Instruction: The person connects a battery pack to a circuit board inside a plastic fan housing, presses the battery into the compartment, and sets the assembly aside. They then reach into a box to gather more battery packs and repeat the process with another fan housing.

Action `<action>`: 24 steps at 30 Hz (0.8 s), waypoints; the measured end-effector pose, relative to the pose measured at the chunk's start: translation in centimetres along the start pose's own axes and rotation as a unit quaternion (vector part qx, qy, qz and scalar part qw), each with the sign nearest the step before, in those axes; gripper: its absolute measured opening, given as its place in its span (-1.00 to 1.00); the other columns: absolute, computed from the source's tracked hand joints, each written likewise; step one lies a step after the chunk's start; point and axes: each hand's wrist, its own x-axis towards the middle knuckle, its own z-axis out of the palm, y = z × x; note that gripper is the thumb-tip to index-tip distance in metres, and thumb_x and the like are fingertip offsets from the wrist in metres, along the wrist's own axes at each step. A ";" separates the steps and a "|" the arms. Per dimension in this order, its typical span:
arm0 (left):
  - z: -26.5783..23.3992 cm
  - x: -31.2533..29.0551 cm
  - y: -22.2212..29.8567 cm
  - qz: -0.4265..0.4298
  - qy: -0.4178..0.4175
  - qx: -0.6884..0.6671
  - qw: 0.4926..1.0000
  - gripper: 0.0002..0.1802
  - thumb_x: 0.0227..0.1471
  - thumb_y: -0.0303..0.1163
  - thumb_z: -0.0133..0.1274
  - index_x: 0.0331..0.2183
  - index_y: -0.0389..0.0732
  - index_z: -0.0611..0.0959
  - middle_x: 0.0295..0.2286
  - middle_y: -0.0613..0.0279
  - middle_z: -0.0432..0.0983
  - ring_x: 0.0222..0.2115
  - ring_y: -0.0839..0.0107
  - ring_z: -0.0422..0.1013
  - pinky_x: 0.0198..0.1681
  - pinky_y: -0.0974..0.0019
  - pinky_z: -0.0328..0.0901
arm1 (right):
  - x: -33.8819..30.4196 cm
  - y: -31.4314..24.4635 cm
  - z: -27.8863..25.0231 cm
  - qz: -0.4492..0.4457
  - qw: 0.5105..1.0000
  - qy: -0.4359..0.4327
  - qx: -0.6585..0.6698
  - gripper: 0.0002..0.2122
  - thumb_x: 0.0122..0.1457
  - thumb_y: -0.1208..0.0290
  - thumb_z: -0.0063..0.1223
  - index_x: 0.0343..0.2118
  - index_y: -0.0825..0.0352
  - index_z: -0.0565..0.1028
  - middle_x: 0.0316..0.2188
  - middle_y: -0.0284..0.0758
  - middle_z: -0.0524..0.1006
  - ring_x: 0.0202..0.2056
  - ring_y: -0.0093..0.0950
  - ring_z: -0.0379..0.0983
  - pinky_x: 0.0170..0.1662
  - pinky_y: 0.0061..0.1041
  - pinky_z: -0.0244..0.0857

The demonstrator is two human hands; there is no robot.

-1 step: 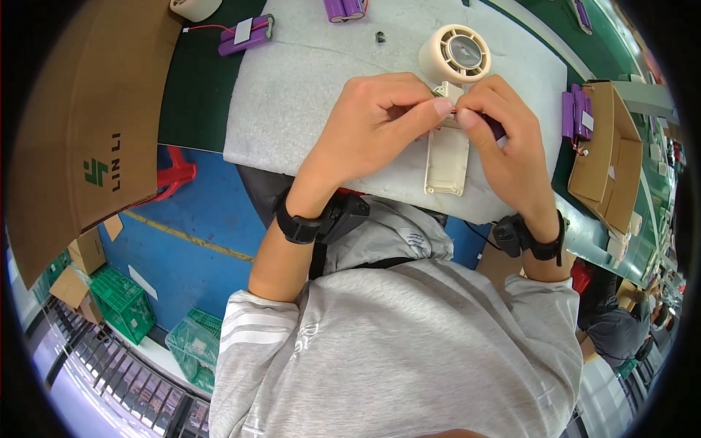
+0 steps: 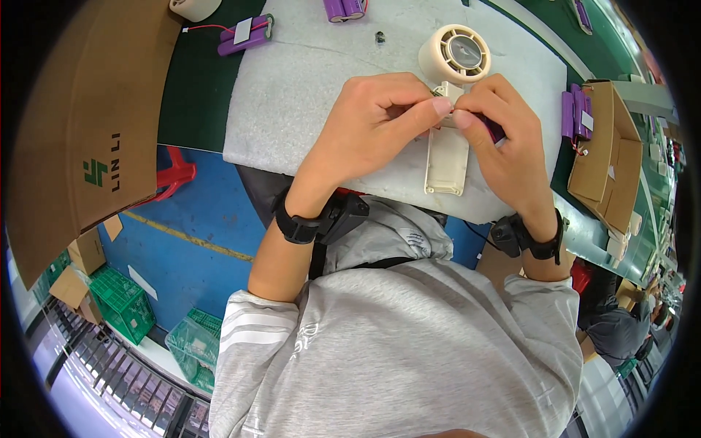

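Observation:
A cream fan housing lies on the white foam sheet, its round grilled head (image 2: 432,62) at the far end and its hollow open handle (image 2: 446,164) toward me. Over the neck between them, my left hand (image 2: 358,124) is closed, thumb and index fingertip pinched together. My right hand (image 2: 515,139) pinches right beside it, the two thumb tips nearly touching. Whatever is between the fingertips is too small and covered to make out. Part of a purple battery pack (image 2: 494,130) shows beneath my right fingers; whether they grip it is hidden.
Purple battery packs (image 2: 248,36) lie at the far left, at the far edge (image 2: 344,9) and by an open cardboard box (image 2: 610,157) on the right. A small dark piece (image 2: 380,37) sits on the foam sheet (image 2: 292,102). A large carton (image 2: 80,109) stands left.
My right thumb has shifted slightly up and left, toward the left fingertips. The left hand and the fan housing stay in place.

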 end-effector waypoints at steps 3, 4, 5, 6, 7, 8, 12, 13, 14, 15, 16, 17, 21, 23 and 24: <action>-0.1 -0.1 0.5 -0.067 -0.017 -0.093 0.993 -0.88 0.00 -0.45 0.17 -0.40 -0.30 0.68 -0.54 0.30 0.55 -0.53 0.61 0.40 -0.47 0.51 0.27 | -0.1 0.1 0.0 -0.015 1.000 0.018 -0.011 -0.93 0.11 0.54 0.11 -0.38 0.42 0.53 -0.43 -0.32 0.40 -0.45 -0.53 0.30 -0.41 -0.62 0.16; -0.2 -0.1 0.5 -0.067 -0.016 -0.095 0.993 -0.88 0.00 -0.45 0.17 -0.40 -0.30 0.68 -0.54 0.30 0.55 -0.53 0.61 0.40 -0.47 0.51 0.27 | -0.1 0.2 -0.1 -0.015 1.000 0.021 -0.010 -0.93 0.11 0.54 0.12 -0.38 0.42 0.53 -0.43 -0.32 0.40 -0.46 -0.54 0.30 -0.41 -0.62 0.15; -0.5 -0.2 0.4 -0.079 -0.029 -0.109 0.990 -0.87 -0.03 -0.50 0.17 -0.35 -0.31 0.67 -0.51 0.30 0.56 -0.50 0.61 0.42 -0.43 0.52 0.30 | -0.2 0.2 -0.2 -0.015 1.000 0.024 -0.010 -0.93 0.10 0.54 0.13 -0.38 0.42 0.54 -0.43 -0.33 0.40 -0.46 -0.55 0.29 -0.42 -0.63 0.14; -0.8 -0.3 0.3 -0.092 -0.041 -0.124 0.987 -0.82 -0.05 -0.55 0.18 -0.30 -0.31 0.66 -0.48 0.30 0.57 -0.47 0.61 0.43 -0.39 0.53 0.32 | -0.1 0.3 -0.2 -0.015 1.000 0.023 -0.011 -0.93 0.10 0.54 0.13 -0.38 0.42 0.54 -0.43 -0.33 0.40 -0.46 -0.55 0.29 -0.42 -0.63 0.14; -1.0 -0.3 0.2 -0.104 -0.054 -0.139 0.983 -0.76 -0.08 -0.60 0.19 -0.25 -0.32 0.66 -0.45 0.30 0.58 -0.44 0.62 0.45 -0.35 0.54 0.35 | 0.0 0.4 -0.2 -0.008 1.000 0.020 -0.003 -0.93 0.08 0.53 0.16 -0.40 0.41 0.55 -0.46 -0.34 0.40 -0.48 -0.55 0.31 -0.44 -0.61 0.15; -1.1 -0.3 0.1 -0.104 -0.053 -0.141 0.983 -0.76 -0.08 -0.60 0.19 -0.25 -0.32 0.66 -0.45 0.30 0.58 -0.44 0.62 0.45 -0.35 0.54 0.35 | 0.0 0.5 -0.2 0.000 1.000 0.016 0.006 -0.93 0.05 0.53 0.18 -0.41 0.40 0.57 -0.48 -0.35 0.41 -0.49 -0.54 0.32 -0.45 -0.60 0.17; -1.3 -0.4 0.3 -0.110 -0.068 -0.160 0.979 -0.60 -0.10 -0.69 0.19 -0.12 -0.36 0.58 -0.27 0.14 0.59 -0.26 0.44 0.53 -0.17 0.46 0.42 | -0.1 0.5 0.0 0.006 1.000 0.020 0.012 -0.93 0.03 0.51 0.21 -0.43 0.38 0.59 -0.50 -0.36 0.42 -0.52 -0.54 0.33 -0.48 -0.59 0.17; -1.3 -0.4 0.4 -0.111 -0.067 -0.156 0.979 -0.60 -0.09 -0.68 0.19 -0.13 -0.36 0.58 -0.28 0.14 0.59 -0.26 0.44 0.54 -0.18 0.46 0.42 | -0.1 0.4 0.0 0.005 1.000 0.024 0.012 -0.94 0.03 0.51 0.21 -0.43 0.37 0.60 -0.50 -0.37 0.42 -0.53 -0.55 0.33 -0.48 -0.59 0.17; -1.3 -0.4 0.4 -0.112 -0.066 -0.151 0.980 -0.61 -0.09 -0.68 0.19 -0.13 -0.36 0.58 -0.29 0.15 0.59 -0.26 0.44 0.54 -0.18 0.46 0.42 | -0.1 0.4 0.0 0.005 1.000 0.022 0.011 -0.94 0.03 0.51 0.21 -0.43 0.37 0.60 -0.50 -0.37 0.42 -0.53 -0.55 0.33 -0.48 -0.59 0.17; -1.2 -0.3 0.4 -0.113 -0.064 -0.147 0.980 -0.61 -0.09 -0.68 0.18 -0.13 -0.36 0.58 -0.29 0.15 0.59 -0.26 0.44 0.54 -0.19 0.46 0.43 | -0.1 0.4 0.0 0.005 1.000 0.016 0.005 -0.93 0.04 0.50 0.20 -0.43 0.37 0.60 -0.51 -0.37 0.42 -0.54 -0.55 0.32 -0.49 -0.59 0.16; -1.2 -0.3 0.4 -0.114 -0.063 -0.148 0.980 -0.61 -0.09 -0.68 0.18 -0.13 -0.36 0.58 -0.29 0.15 0.59 -0.26 0.44 0.54 -0.19 0.46 0.43 | -0.1 0.5 0.0 0.004 1.000 0.010 -0.002 -0.93 0.04 0.50 0.20 -0.42 0.37 0.61 -0.51 -0.36 0.42 -0.54 -0.55 0.32 -0.49 -0.58 0.16; -1.1 -0.3 0.4 -0.111 -0.058 -0.153 0.980 -0.61 -0.09 -0.68 0.18 -0.13 -0.36 0.58 -0.30 0.15 0.59 -0.26 0.44 0.54 -0.19 0.46 0.43 | -0.1 0.5 0.0 0.004 1.000 0.004 -0.009 -0.92 0.04 0.49 0.20 -0.42 0.37 0.61 -0.52 -0.36 0.42 -0.55 -0.55 0.32 -0.49 -0.57 0.16; -1.0 -0.3 0.5 -0.108 -0.046 -0.160 0.980 -0.60 -0.10 -0.69 0.18 -0.13 -0.36 0.58 -0.32 0.15 0.60 -0.27 0.45 0.54 -0.20 0.47 0.43 | 0.1 0.8 -0.1 0.026 0.999 -0.027 0.001 -0.91 0.04 0.48 0.20 -0.42 0.37 0.61 -0.54 -0.35 0.42 -0.56 -0.54 0.30 -0.50 -0.56 0.15; -1.0 -0.3 0.6 -0.110 -0.044 -0.155 0.981 -0.60 -0.10 -0.69 0.18 -0.13 -0.36 0.58 -0.33 0.14 0.60 -0.27 0.44 0.54 -0.20 0.47 0.43 | 0.0 0.8 0.0 0.026 0.999 -0.029 0.002 -0.91 0.04 0.48 0.19 -0.42 0.38 0.60 -0.54 -0.35 0.42 -0.56 -0.54 0.30 -0.50 -0.56 0.15; -1.0 -0.3 0.6 -0.110 -0.044 -0.156 0.981 -0.60 -0.10 -0.69 0.18 -0.13 -0.36 0.58 -0.33 0.14 0.60 -0.27 0.44 0.54 -0.20 0.47 0.43 | 0.0 0.9 0.0 0.027 0.999 -0.030 0.003 -0.91 0.04 0.48 0.19 -0.42 0.39 0.60 -0.54 -0.35 0.42 -0.56 -0.55 0.30 -0.50 -0.57 0.15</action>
